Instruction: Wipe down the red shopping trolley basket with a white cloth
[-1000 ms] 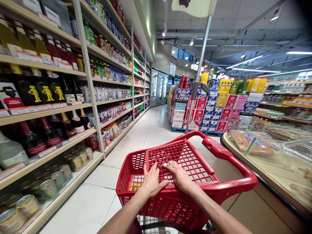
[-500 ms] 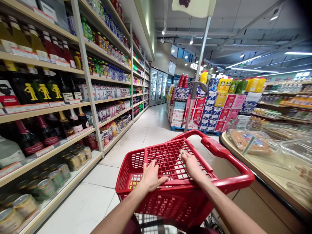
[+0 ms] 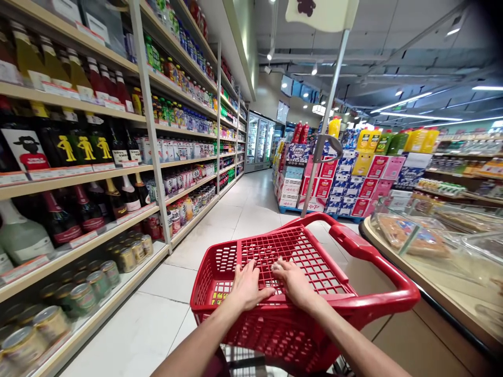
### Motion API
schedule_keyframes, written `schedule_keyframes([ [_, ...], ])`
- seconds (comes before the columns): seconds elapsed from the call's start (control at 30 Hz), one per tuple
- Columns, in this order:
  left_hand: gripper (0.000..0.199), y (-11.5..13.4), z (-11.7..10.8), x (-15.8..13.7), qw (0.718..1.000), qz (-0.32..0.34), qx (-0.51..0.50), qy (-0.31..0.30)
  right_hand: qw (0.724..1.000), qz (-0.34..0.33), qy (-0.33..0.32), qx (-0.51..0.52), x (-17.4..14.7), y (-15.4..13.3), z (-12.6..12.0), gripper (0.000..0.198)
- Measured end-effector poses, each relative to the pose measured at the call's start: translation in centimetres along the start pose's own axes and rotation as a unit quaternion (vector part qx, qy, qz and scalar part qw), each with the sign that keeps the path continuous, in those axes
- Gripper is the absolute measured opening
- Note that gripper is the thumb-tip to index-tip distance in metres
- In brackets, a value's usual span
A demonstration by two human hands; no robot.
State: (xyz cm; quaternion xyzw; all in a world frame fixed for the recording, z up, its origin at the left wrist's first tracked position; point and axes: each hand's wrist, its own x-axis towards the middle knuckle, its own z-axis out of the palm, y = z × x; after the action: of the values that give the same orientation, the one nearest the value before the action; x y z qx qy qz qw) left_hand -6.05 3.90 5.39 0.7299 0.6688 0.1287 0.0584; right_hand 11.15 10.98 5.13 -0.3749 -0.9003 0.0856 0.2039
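Note:
A red plastic shopping cart (image 3: 275, 319) stands right in front of me, turned so that its handle (image 3: 387, 264) lies to the right. My left hand (image 3: 245, 287) rests on the near rim, its fingers spread over the grid flap (image 3: 310, 256) and its thumb pointing right. Close beside it is my right hand (image 3: 295, 283), above the same flap, with the fingers bent. A small whitish bit (image 3: 276, 266) shows at the right fingertips, too small to name. Inside the basket's left part, something yellow-green (image 3: 218, 297) shows low down.
Shelves of bottles and cans (image 3: 94, 230) line the left side. A glass-topped display counter (image 3: 432, 262) stands close on the right. Ahead are stacked drink cartons (image 3: 338, 183) on a blue pallet, a metal sign pole (image 3: 330, 104) and tiled aisle floor (image 3: 220, 225) leading to glass-door fridges (image 3: 259, 139).
My right hand has moved left across the flap, closer to my left hand, which stays on the rim. The view has shifted slightly left.

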Motion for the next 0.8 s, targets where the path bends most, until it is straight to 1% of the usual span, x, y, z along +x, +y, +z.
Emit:
schedule_keyframes([
  [0.07, 0.059, 0.0, 0.1, 0.0, 1.0, -0.002, 0.003, -0.001, 1.0, -0.005, 0.008, 0.013, 0.0, 0.0, -0.4, 0.034],
  [0.1, 0.06, 0.0, 0.1, 0.0, 1.0, -0.002, 0.004, -0.001, 1.0, 0.004, 0.021, 0.017, 0.1, 0.3, -0.8, 0.035],
  [0.13, 0.06, 0.0, 0.1, 0.0, 1.0, -0.002, 0.005, -0.001, 0.999, 0.027, 0.039, 0.015, 0.2, 0.6, -1.2, 0.036],
  [0.2, 0.062, 0.0, 0.0, 0.2, 1.0, 0.0, 0.003, -0.003, 0.992, 0.098, 0.075, -0.013, 0.4, 1.1, -1.7, 0.037],
  [0.27, 0.064, 0.1, 0.0, 0.3, 1.0, 0.003, 0.003, 0.0, 0.984, 0.148, 0.088, -0.045, 0.5, 1.0, -1.5, 0.036],
  [0.3, 0.065, 0.1, 0.0, 0.4, 1.0, 0.003, 0.004, 0.004, 0.984, 0.151, 0.084, -0.052, 0.4, 0.6, -1.2, 0.037],
  [0.33, 0.065, 0.1, 0.1, 0.5, 1.0, 0.002, 0.006, 0.01, 0.986, 0.139, 0.075, -0.05, 0.3, 0.2, -0.7, 0.037],
  [0.4, 0.065, 0.1, 0.1, 0.6, 1.0, 0.002, 0.009, 0.014, 0.995, 0.081, 0.056, -0.026, 0.0, -0.6, -0.1, 0.038],
  [0.47, 0.067, 0.1, 0.1, 0.6, 1.0, 0.003, 0.011, 0.009, 0.998, 0.037, 0.047, -0.001, -0.2, -0.4, -0.3, 0.039],
  [0.5, 0.069, 0.1, 0.0, 0.6, 1.0, 0.002, 0.011, 0.006, 0.998, 0.039, 0.055, 0.003, -0.2, 0.1, -0.8, 0.038],
  [0.53, 0.07, 0.2, -0.1, 0.6, 1.0, 0.001, 0.011, 0.005, 0.996, 0.06, 0.069, -0.002, -0.1, 0.8, -1.4, 0.038],
  [0.6, 0.071, 0.2, -0.2, 0.6, 1.0, -0.001, 0.009, 0.004, 0.986, 0.125, 0.106, -0.021, 0.1, 2.3, -2.3, 0.039],
  [0.67, 0.071, 0.3, -0.3, 0.6, 1.0, -0.004, 0.006, 0.004, 0.978, 0.163, 0.127, -0.035, 0.4, 2.9, -2.5, 0.04],
  [0.73, 0.071, 0.3, -0.3, 0.6, 1.0, -0.005, 0.005, 0.002, 0.98, 0.157, 0.12, -0.036, 0.5, 2.4, -1.7, 0.038],
  [0.8, 0.07, 0.3, -0.3, 0.6, 1.0, -0.005, 0.004, 0.002, 0.988, 0.119, 0.098, -0.027, 0.5, 1.4, -0.8, 0.035],
])
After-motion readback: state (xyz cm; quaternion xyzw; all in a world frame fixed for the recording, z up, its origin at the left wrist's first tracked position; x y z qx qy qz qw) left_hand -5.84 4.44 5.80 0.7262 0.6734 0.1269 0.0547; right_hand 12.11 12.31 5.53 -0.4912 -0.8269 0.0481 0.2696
